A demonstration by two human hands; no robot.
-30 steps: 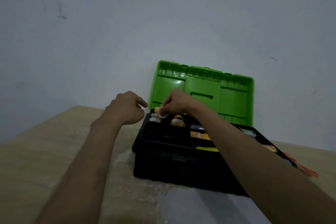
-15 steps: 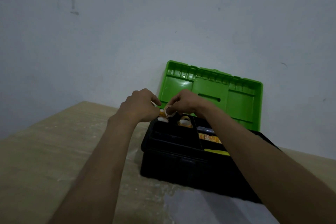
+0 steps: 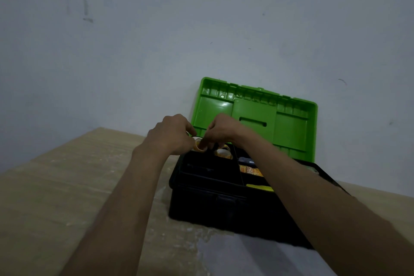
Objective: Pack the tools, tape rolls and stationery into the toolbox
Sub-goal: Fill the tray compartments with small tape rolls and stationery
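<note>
The table (image 3: pixel 56 197) carried a pale wood-grain surface, with a lighter grey patch at its near edge below the toolbox. Both bare forearms reached forward from the lower corners of the view and converged over the box.

The toolbox (image 3: pixel 224 208) stood on the table with its black body closed at the front latch and its top open. A black tray sat in the top of the body, divided into a larger left compartment and narrower compartments to the right. In the right-hand compartments, from near to far, lay a yellow item (image 3: pixel 259 186), an orange patterned pack (image 3: pixel 249 170) and a small bluish-white item whose type could not be determined. The right forearm hid the rest of that side. A yellow-rimmed tape roll (image 3: pixel 224 152) lay at the far end of the left compartment.

The left hand (image 3: pixel 170 134) and the right hand (image 3: pixel 224 130) were together above the far left corner of the tray. Both had curled fingers pinching one small tape roll (image 3: pixel 199 144), held between them just over the tray rim and just beside the roll in the compartment.

The green lid (image 3: pixel 255 119) stood open and upright behind the hands, its ribbed inner face toward the camera. A plain grey-white wall (image 3: pixel 156 40) rose directly behind the lid.
</note>
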